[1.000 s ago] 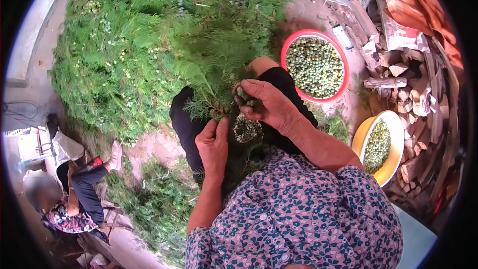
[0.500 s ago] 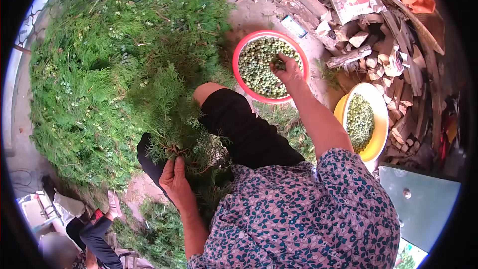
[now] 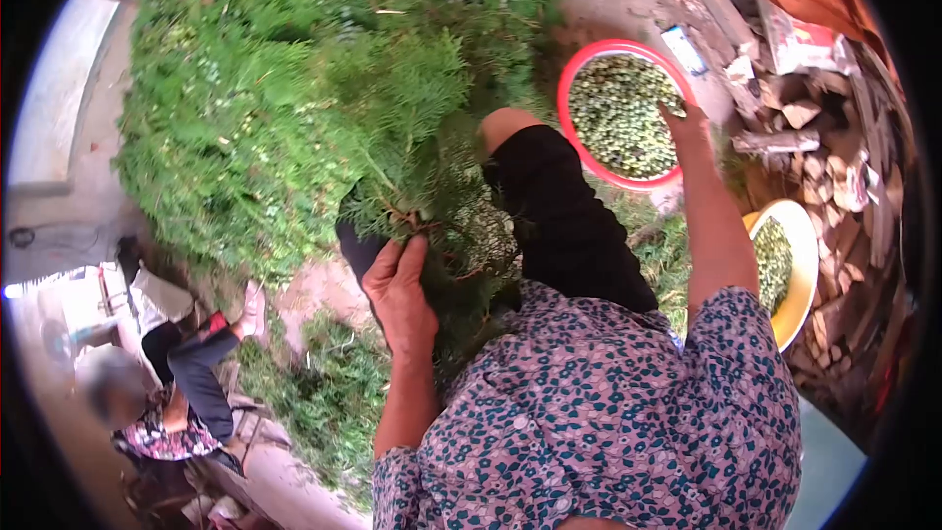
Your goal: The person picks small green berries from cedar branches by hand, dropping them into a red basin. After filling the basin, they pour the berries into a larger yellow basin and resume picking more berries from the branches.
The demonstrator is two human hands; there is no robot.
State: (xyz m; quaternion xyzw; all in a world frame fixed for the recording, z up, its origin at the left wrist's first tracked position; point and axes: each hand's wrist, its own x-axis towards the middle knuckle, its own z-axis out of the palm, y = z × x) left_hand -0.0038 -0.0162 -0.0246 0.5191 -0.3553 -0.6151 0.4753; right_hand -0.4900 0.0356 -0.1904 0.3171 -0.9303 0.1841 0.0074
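Note:
My left hand [image 3: 402,290] is closed, with thumb and fingers pinching the woody stem of a leafy evergreen branch [image 3: 407,167] above my lap. Its feathery green sprays spread forward over my knees. Out to the right, my right hand [image 3: 686,125] hangs over the right edge of a red-rimmed basin [image 3: 564,103]. The thumb and fingers look apart, and I see nothing held in them. Small round green cones [image 3: 623,113] fill much of that basin.
A large heap of green branches [image 3: 226,128] lies ahead and left. A yellow basin [image 3: 807,270] with more cones stands at right, beside stacked firewood [image 3: 834,177]. Another person [image 3: 186,373] sits at lower left. A flat blue-and-white item [image 3: 684,49] lies behind the red-rimmed basin.
The view has swung left, so everything sits further right. My right hand has moved from above the cones to the basin's right edge, and its fingers have parted from the cones they held.

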